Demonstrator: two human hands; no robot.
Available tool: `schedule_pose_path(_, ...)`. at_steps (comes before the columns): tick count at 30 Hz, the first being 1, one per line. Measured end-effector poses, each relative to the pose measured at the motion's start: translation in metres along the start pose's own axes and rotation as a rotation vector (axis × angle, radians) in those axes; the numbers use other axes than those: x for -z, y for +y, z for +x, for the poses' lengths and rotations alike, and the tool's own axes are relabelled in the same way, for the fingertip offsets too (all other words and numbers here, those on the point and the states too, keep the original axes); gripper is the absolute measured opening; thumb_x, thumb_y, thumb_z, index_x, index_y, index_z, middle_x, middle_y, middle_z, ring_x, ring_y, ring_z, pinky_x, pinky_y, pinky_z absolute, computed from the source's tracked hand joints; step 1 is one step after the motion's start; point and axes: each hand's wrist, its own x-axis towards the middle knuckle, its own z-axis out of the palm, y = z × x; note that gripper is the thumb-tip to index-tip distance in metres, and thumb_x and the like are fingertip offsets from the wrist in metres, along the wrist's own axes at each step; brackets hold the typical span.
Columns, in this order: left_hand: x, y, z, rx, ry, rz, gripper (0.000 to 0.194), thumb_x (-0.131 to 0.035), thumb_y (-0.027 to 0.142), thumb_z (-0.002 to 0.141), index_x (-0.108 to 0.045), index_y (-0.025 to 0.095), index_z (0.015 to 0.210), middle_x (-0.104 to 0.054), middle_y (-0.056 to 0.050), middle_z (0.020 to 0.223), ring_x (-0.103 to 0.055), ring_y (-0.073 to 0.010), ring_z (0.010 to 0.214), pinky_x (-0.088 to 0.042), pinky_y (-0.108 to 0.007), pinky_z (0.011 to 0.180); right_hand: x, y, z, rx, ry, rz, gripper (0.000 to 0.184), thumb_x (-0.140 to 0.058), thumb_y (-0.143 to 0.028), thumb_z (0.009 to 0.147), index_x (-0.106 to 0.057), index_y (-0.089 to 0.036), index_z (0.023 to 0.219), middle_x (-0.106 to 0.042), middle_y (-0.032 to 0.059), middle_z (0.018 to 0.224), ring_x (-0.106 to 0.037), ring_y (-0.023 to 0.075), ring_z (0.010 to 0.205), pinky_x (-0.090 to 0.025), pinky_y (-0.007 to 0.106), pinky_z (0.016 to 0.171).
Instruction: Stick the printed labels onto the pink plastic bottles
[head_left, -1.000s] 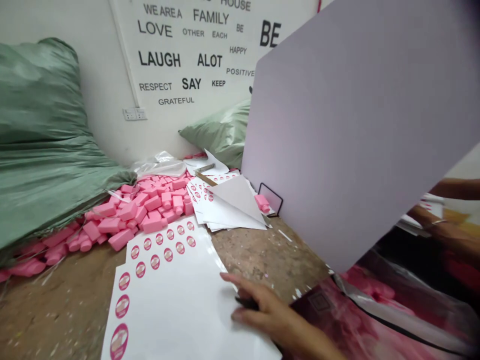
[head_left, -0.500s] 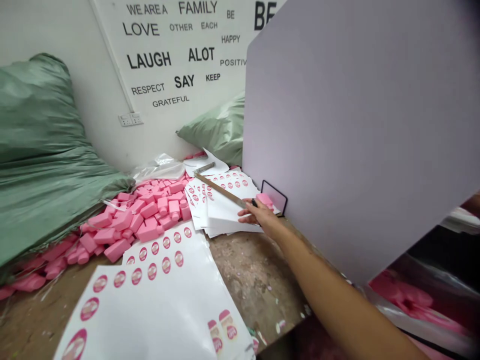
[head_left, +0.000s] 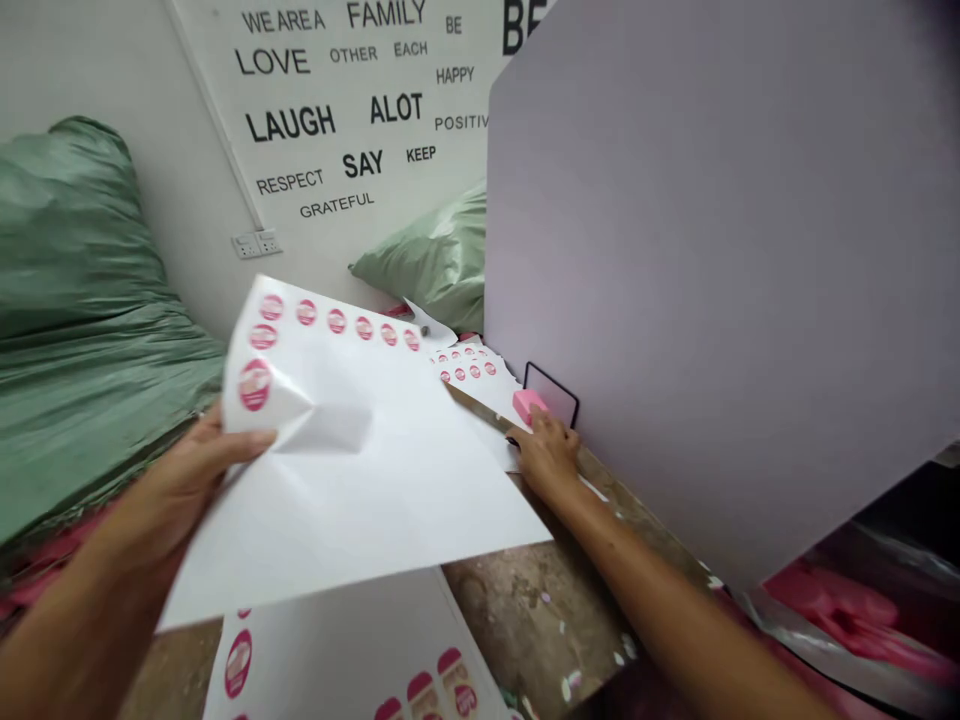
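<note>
My left hand (head_left: 187, 475) grips the left edge of a white sticker sheet (head_left: 360, 470) and holds it up over the table; a row of round pink labels runs along its top edge. Farther back, my right hand (head_left: 547, 450) is closed on the handle end of a long metal blade (head_left: 474, 407) that lies on a stack of sticker sheets (head_left: 472, 370). A small pink bottle (head_left: 529, 403) sits right beside that hand, against the divider's black wire foot.
A large lilac divider board (head_left: 712, 270) stands on the right. Green plastic sacks (head_left: 75, 330) fill the left and back (head_left: 435, 265). Another sticker sheet (head_left: 337, 660) lies on the worn tabletop (head_left: 525, 610). Pink items in plastic (head_left: 847, 610) lie lower right.
My left hand has come into view and lifted a sticker sheet, which now hides the heap of pink bottles. My right hand stays at the blade by the divider.
</note>
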Motion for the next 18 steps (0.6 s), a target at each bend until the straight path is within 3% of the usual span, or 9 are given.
schedule_pose_path(1, -0.022, 0.013, 0.018, 0.080, -0.126, -0.030, 0.057, -0.065, 0.035, 0.080, -0.048, 0.016, 0.131, -0.071, -0.005, 0.101, -0.067, -0.0194, 0.075, -0.055, -0.033, 0.066, -0.001, 0.007, 0.002, -0.004, 0.006, -0.022, 0.032, -0.059, -0.032, 0.094, -0.058, -0.020, 0.123, -0.052, 0.0101, 0.135, -0.052, 0.0265, 0.118, -0.045, 0.051, 0.097)
schedule_pose_path(3, -0.064, 0.025, 0.047, 0.133, -0.193, -0.092, 0.066, -0.065, 0.028, 0.071, -0.046, 0.017, 0.133, -0.073, -0.005, 0.095, -0.068, -0.0194, 0.067, -0.054, -0.029, 0.057, -0.004, 0.020, 0.007, 0.008, -0.006, -0.043, 0.030, -0.058, -0.033, 0.094, -0.059, -0.019, 0.121, -0.056, 0.0096, 0.128, -0.057, 0.0237, 0.110, -0.049, 0.047, 0.093)
schedule_pose_path(6, -0.100, 0.008, 0.073, 0.230, -0.213, -0.026, 0.060, -0.065, 0.020, 0.061, -0.053, 0.015, 0.120, -0.073, -0.005, 0.083, -0.067, -0.0195, 0.060, -0.053, -0.028, 0.053, -0.010, 0.035, 0.014, 0.058, -0.025, -0.030, 0.030, -0.058, -0.034, 0.094, -0.060, -0.018, 0.119, -0.059, 0.0089, 0.122, -0.060, 0.0214, 0.103, -0.052, 0.043, 0.088)
schedule_pose_path(11, -0.092, -0.036, 0.088, 0.294, -0.235, 0.052, 0.054, -0.064, 0.017, 0.059, -0.055, 0.016, 0.112, -0.072, -0.004, 0.074, -0.067, -0.0223, 0.057, -0.053, -0.030, 0.052, -0.005, 0.045, 0.025, 0.051, 0.041, 0.031, 0.028, -0.058, -0.033, 0.095, -0.060, -0.017, 0.117, -0.061, 0.0084, 0.119, -0.061, 0.0206, 0.101, -0.053, 0.042, 0.087)
schedule_pose_path(14, -0.091, -0.041, 0.096, 0.290, -0.254, 0.066, 0.054, -0.065, 0.017, 0.060, -0.055, 0.017, 0.113, -0.072, -0.005, 0.074, -0.067, -0.0232, 0.058, -0.052, -0.031, 0.052, 0.009, 0.043, 0.032, 0.040, 0.103, 0.077, 0.023, -0.058, -0.032, 0.095, -0.063, -0.017, 0.111, -0.062, 0.0076, 0.117, -0.061, 0.0197, 0.101, -0.051, 0.041, 0.088)
schedule_pose_path(18, -0.119, -0.035, 0.113, 0.238, -0.288, 0.006, 0.053, -0.065, 0.016, 0.063, -0.056, 0.015, 0.115, -0.072, -0.007, 0.078, -0.066, -0.0218, 0.058, -0.051, -0.029, 0.051, 0.027, 0.035, 0.034, 0.060, 0.184, 0.136, 0.020, -0.053, -0.020, 0.093, -0.069, -0.021, 0.105, -0.064, 0.0066, 0.119, -0.058, 0.0203, 0.100, -0.048, 0.035, 0.086)
